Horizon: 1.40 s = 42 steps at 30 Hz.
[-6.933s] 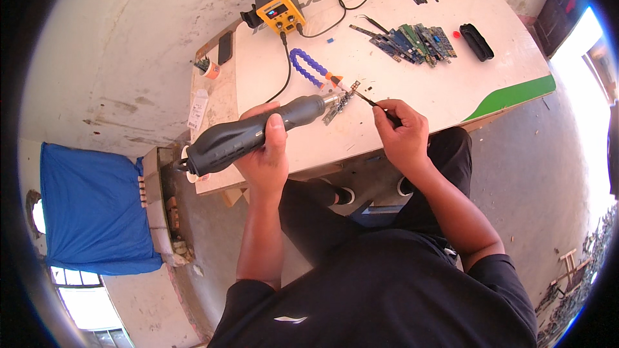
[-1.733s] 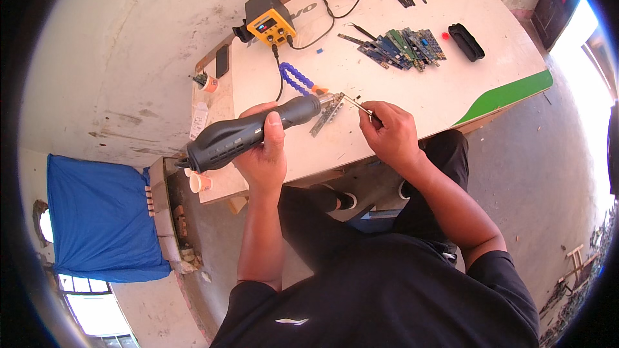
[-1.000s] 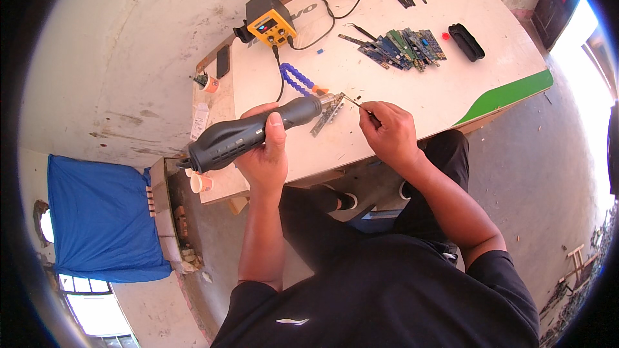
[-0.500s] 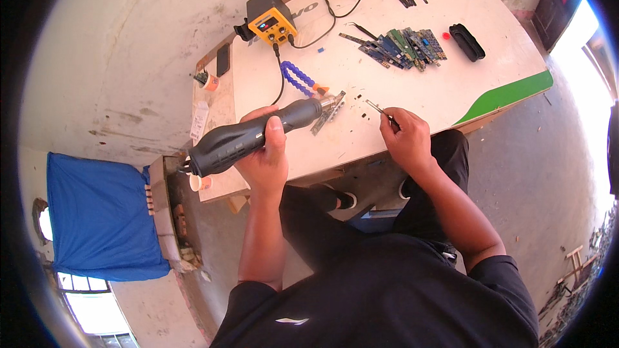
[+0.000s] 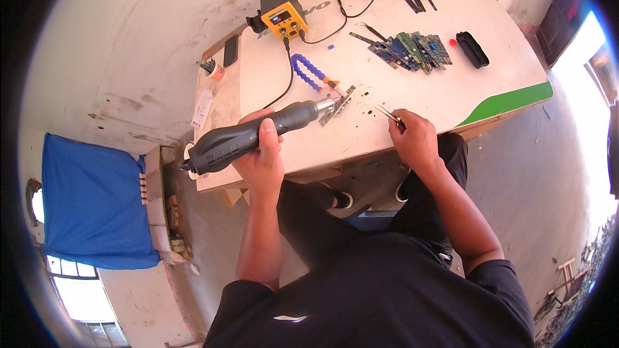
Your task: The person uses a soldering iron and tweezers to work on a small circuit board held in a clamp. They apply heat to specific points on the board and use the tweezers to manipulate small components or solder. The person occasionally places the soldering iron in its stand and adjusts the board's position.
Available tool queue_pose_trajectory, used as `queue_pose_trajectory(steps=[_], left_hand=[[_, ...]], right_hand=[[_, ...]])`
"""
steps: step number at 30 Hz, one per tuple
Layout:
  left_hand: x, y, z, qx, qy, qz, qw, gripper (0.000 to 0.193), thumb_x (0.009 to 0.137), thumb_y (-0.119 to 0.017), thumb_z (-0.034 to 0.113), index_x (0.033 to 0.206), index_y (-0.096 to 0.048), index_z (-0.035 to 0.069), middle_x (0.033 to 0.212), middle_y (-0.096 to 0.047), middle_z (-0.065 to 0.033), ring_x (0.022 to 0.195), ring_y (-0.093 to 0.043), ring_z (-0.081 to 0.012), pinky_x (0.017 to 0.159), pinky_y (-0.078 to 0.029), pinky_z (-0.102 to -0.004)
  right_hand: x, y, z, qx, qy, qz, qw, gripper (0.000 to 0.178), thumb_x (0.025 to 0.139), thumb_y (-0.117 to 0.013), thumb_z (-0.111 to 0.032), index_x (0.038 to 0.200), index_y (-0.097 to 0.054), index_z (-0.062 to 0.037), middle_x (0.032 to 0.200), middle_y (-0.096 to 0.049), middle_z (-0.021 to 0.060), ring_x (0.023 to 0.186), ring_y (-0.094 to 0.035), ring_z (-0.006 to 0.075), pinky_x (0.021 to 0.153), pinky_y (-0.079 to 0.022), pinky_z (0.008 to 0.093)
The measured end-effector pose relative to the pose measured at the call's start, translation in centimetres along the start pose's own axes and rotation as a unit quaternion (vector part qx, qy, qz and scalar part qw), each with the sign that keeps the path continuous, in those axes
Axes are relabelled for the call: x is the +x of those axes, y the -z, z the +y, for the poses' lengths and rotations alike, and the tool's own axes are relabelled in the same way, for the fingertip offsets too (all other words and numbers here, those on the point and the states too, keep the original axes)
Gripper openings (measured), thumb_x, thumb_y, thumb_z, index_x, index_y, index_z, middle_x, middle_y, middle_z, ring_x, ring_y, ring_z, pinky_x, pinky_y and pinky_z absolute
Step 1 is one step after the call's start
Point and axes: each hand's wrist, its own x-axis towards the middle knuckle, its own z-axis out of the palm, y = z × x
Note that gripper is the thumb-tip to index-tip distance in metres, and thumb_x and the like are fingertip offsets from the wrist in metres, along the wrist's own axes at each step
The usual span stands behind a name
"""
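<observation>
My left hand (image 5: 263,154) is wrapped round the black body of a hot air gun (image 5: 248,142). Its metal nozzle points at a small circuit board (image 5: 334,111) held up at the tip of a blue-and-orange flexible arm (image 5: 307,69). In my right hand (image 5: 414,138) are thin metal tweezers (image 5: 389,115), their tips above the table just right of the board. Several tiny black chips (image 5: 370,113) lie between the tweezers and the board. What the tweezer tips hold, if anything, is too small to tell.
A yellow-and-black soldering station (image 5: 284,14) stands at the back left, its cable running forward. Behind the chips lies a pile of circuit boards (image 5: 412,51), with a black case (image 5: 472,49) to its right. A phone (image 5: 231,50) and a cup of tools (image 5: 215,72) sit along the left edge.
The view has shifted slightly. The tweezers have drawn a little back from the board and chips. My left hand still aims the hot air gun at the board.
</observation>
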Motion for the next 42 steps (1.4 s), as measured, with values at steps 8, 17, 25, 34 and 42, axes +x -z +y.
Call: queue_pose_trajectory(steps=[8,17,25,34,42], left_hand=[[-0.2,1.1,-0.2,-0.003,0.001,0.014,1.0,0.025,0.105,-0.07,0.02,0.116,-0.073,-0.003,0.095,-0.072,-0.0069,0.069,-0.064,-0.0099,0.064,-0.053,-0.0253],[-0.5,0.8,-0.5,-0.019,-0.005,0.014,1.0,0.027,0.105,-0.069,0.022,0.115,-0.073,-0.003,0.091,-0.072,-0.0062,0.066,-0.062,-0.0083,0.06,-0.05,-0.0225],[-0.5,0.9,-0.8,-0.045,0.029,-0.014,0.998,0.024,0.103,-0.074,0.018,0.116,-0.073,-0.003,0.089,-0.069,-0.0046,0.07,-0.06,-0.0081,0.067,-0.05,-0.024],[-0.5,1.6,-1.9,-0.009,-0.016,0.001,1.0,0.026,0.102,-0.075,0.019,0.115,-0.073,-0.003,0.094,-0.072,-0.0061,0.07,-0.062,-0.0093,0.068,-0.052,-0.0241],[-0.6,2.4,-1.9,-0.001,-0.007,0.013,1.0,0.026,0.103,-0.072,0.019,0.115,-0.073,-0.003,0.096,-0.073,-0.0071,0.067,-0.062,-0.0091,0.061,-0.051,-0.0236]], right_hand=[[-1.0,0.2,-0.2,0.05,-0.021,0.025,0.998,0.014,0.093,-0.077,-0.013,0.103,-0.077,-0.0024,0.081,-0.073,0.0173,0.071,-0.073,0.032,0.068,-0.057,0.0413],[-1.8,-0.8,0.5,0.026,0.057,0.091,0.994,0.009,0.09,-0.079,-0.009,0.097,-0.077,-0.0043,0.071,-0.066,0.0096,0.061,-0.066,0.0239,0.061,-0.053,0.0369],[-1.9,-1.5,1.0,0.033,0.084,0.121,0.988,0.009,0.089,-0.079,-0.006,0.097,-0.077,-0.0044,0.069,-0.064,0.0072,0.059,-0.063,0.0226,0.059,-0.051,0.0359],[-1.8,-1.5,1.0,0.033,0.089,0.122,0.988,0.008,0.089,-0.079,-0.005,0.097,-0.077,-0.0045,0.068,-0.063,0.0065,0.058,-0.063,0.0213,0.058,-0.051,0.0351],[-1.9,-1.5,1.0,0.023,0.093,0.122,0.988,0.008,0.089,-0.079,-0.005,0.096,-0.077,-0.0046,0.07,-0.065,0.0067,0.058,-0.064,0.0208,0.058,-0.052,0.0348]])
